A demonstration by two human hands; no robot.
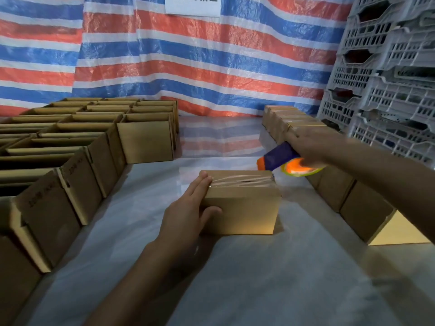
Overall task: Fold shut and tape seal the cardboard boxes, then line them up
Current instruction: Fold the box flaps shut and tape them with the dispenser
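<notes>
Centre box: closed brown cardboard box (244, 208) on a pale plastic sheet (235, 290), clear tape strip (244, 181) along its top seam
Left hand: left hand (188, 208) at the box's left end, straight fingers on the top edge, thumb on the near face
Right hand: right hand (310, 147), blurred, grips a blue and orange plastic tape dispenser (280, 158) above the box's far right corner
Left side: block of open-topped brown cardboard boxes (70, 142), packed touching
Right side: row of closed brown cardboard boxes (334, 187) running near to far
Far right: stacked grey plastic lattice crates (388, 78)
Backdrop: red, white and blue striped tarpaulin (200, 67)
</notes>
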